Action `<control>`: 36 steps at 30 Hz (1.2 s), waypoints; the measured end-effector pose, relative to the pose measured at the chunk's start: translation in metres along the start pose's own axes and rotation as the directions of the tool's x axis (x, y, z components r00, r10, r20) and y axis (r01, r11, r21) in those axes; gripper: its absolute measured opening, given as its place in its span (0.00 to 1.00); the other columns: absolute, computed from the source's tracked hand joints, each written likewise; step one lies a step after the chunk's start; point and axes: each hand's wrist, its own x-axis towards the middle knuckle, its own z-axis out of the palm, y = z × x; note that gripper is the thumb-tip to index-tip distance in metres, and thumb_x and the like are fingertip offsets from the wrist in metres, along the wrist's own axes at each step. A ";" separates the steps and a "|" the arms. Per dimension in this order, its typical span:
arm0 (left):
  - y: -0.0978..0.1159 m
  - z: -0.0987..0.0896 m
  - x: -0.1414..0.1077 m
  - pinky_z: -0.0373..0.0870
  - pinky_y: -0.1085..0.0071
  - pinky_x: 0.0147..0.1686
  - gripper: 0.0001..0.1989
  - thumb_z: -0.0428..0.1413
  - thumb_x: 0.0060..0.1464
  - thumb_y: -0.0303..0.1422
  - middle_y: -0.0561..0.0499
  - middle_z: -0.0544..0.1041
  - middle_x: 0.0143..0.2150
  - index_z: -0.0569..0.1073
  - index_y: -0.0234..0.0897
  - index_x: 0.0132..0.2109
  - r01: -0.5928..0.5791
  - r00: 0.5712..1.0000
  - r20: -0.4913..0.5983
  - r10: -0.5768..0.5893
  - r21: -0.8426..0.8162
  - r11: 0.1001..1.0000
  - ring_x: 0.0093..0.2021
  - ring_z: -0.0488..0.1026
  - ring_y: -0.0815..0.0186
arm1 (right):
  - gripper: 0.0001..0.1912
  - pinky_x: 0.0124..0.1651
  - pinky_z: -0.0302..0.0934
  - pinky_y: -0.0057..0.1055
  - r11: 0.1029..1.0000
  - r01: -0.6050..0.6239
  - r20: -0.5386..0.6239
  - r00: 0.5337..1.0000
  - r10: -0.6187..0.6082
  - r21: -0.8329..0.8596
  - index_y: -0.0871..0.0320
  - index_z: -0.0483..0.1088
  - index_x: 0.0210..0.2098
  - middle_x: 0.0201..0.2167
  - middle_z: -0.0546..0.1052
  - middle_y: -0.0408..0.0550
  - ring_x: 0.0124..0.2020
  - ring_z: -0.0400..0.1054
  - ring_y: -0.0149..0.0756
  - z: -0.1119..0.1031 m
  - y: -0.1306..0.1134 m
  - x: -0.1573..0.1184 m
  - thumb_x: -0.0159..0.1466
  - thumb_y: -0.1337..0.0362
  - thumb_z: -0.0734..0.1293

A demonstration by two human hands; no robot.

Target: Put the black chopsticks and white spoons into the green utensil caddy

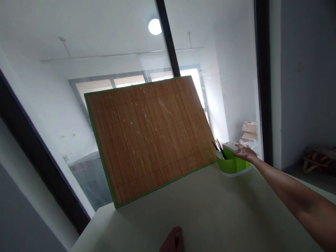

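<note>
A green holder (232, 166) with a pale base stands at the right back of the white table. Dark thin sticks (221, 149) lean in its left compartment. My right hand (246, 152) reaches to its top and grips a white slotted piece (231, 146) at the holder's upper edge. Near the front edge of the table, my left hand (172, 240) is low in the view, its fingers curled together; whether anything is inside them is hidden. A brown bamboo mat (154, 140) with green edging stands upright behind, its right lower corner beside the holder.
The white table (168, 213) extends beneath both hands. Glass panels with dark frames (169, 38) rise behind the mat. Cardboard boxes (249, 131) are visible at the back right, and a low wooden item with cloth (319, 157) lies farther right.
</note>
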 end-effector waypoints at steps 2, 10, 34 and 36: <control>0.003 -0.002 -0.001 0.67 0.72 0.36 0.18 0.43 0.57 0.38 0.48 0.77 0.34 0.71 0.40 0.49 0.020 1.000 0.009 -0.020 0.021 1.000 0.36 0.75 0.63 | 0.37 0.31 0.60 0.30 1.000 0.008 -0.028 1.000 -0.008 -0.001 0.54 0.55 0.61 0.52 0.66 0.60 0.36 0.69 0.41 0.001 -0.001 -0.004 0.55 0.49 0.65; 0.021 -0.010 -0.012 0.65 0.71 0.36 0.18 0.43 0.58 0.40 0.48 0.77 0.35 0.70 0.43 0.51 0.102 0.994 -0.047 -0.100 0.032 0.994 0.38 0.74 0.62 | 0.35 0.28 0.58 0.30 0.998 0.053 -0.128 0.990 -0.058 -0.044 0.51 0.58 0.60 0.46 0.69 0.57 0.34 0.68 0.42 -0.004 -0.034 -0.041 0.56 0.44 0.62; 0.033 -0.017 -0.028 0.61 0.73 0.33 0.17 0.43 0.58 0.38 0.50 0.76 0.31 0.72 0.41 0.48 0.052 0.978 -0.192 -0.078 -0.134 0.990 0.33 0.72 0.66 | 0.30 0.22 0.49 0.27 0.960 0.274 -0.264 0.932 -0.250 0.061 0.45 0.59 0.56 0.44 0.67 0.50 0.32 0.68 0.39 0.015 -0.170 -0.247 0.56 0.46 0.64; 0.033 -0.017 -0.028 0.61 0.73 0.32 0.17 0.43 0.58 0.38 0.51 0.76 0.31 0.72 0.41 0.47 0.054 0.978 -0.192 -0.081 -0.144 0.988 0.32 0.72 0.66 | 0.30 0.22 0.49 0.28 0.959 0.276 -0.253 0.934 -0.253 0.058 0.45 0.58 0.56 0.45 0.67 0.51 0.32 0.68 0.40 0.015 -0.169 -0.255 0.56 0.46 0.63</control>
